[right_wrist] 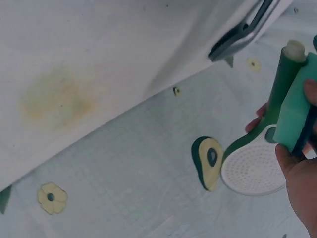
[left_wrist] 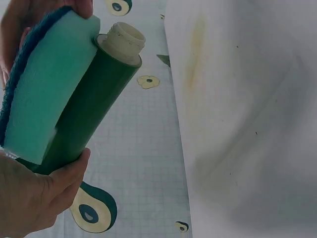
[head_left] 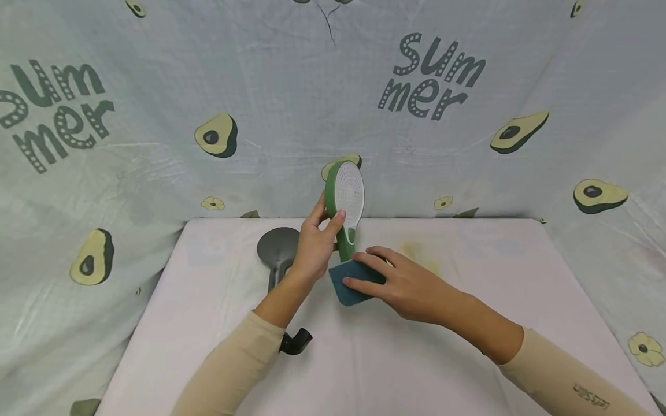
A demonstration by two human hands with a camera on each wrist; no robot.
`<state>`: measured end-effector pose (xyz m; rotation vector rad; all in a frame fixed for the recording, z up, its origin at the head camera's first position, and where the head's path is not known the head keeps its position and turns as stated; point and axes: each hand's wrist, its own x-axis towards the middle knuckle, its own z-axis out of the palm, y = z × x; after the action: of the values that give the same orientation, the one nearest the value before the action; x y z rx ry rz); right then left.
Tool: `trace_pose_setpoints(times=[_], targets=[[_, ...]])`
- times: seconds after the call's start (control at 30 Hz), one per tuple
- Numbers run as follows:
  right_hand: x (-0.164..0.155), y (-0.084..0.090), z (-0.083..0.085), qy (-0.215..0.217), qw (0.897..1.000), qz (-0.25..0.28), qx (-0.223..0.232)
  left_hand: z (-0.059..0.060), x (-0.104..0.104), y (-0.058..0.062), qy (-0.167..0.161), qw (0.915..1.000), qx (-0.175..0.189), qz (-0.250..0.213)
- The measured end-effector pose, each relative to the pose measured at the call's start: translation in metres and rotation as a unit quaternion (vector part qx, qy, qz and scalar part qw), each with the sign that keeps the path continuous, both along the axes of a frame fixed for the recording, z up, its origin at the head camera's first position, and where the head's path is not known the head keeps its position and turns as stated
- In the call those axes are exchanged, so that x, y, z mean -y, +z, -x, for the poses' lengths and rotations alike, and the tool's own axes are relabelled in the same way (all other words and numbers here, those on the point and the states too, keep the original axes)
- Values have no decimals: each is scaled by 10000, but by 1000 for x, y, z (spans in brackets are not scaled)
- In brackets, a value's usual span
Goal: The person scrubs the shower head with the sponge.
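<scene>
My left hand point(head_left: 314, 245) grips a green hand shower head point(head_left: 350, 190) near its neck, above the table. The white, dotted spray face points toward the right, and the threaded white end of its handle shows in the left wrist view point(left_wrist: 126, 39). A scouring sponge point(head_left: 350, 289), dark blue on one side and turquoise on the other point(left_wrist: 54, 84), lies along the green handle. My right hand point(head_left: 411, 286) holds this sponge against the handle, thumb and fingers on it. Part of the handle is hidden behind the sponge.
A dark grey shower head point(head_left: 278, 248) lies on the white table point(head_left: 442, 358) beside my left forearm, which hides part of it. A black elbow-shaped piece point(head_left: 296, 342) shows below that forearm. Avocado-printed cloth point(head_left: 291, 86) hangs behind the table.
</scene>
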<state>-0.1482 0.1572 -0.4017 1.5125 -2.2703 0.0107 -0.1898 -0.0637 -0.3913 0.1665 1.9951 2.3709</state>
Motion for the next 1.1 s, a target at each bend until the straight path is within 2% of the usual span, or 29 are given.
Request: trace_pose_setpoints(times=[0.1,0.23,0.33,0.43,0.57,0.67,0.77,0.9,1.03,1.1], targets=[[4,5,-1,-190,9989,-246,-360,0,0,1,68,9998,-58,155],[7,16,6,-736,9951,-120,-654,-3,-1,1,189,9996,-158,108],[9,23,10,-917,9932,-12,-715,-4,-3,1,270,9994,-233,52],[9,23,8,-776,9949,-164,-619,-4,-3,2,404,9988,-255,75],[4,11,-5,-186,9976,-560,-353,0,-1,3,568,9979,-235,213],[-2,1,-13,180,9976,-632,-215,3,0,2,647,9974,-202,243],[-6,-4,-14,206,9988,-409,-152,4,1,0,707,9973,-189,56],[-5,0,-6,-260,9993,243,93,2,0,-4,766,9956,-290,-465],[2,7,-2,-975,9888,1065,390,-1,-2,-7,1040,9884,-449,-1009],[6,8,-4,-1205,9837,1313,252,-2,-3,-8,1192,9830,-405,-1339]])
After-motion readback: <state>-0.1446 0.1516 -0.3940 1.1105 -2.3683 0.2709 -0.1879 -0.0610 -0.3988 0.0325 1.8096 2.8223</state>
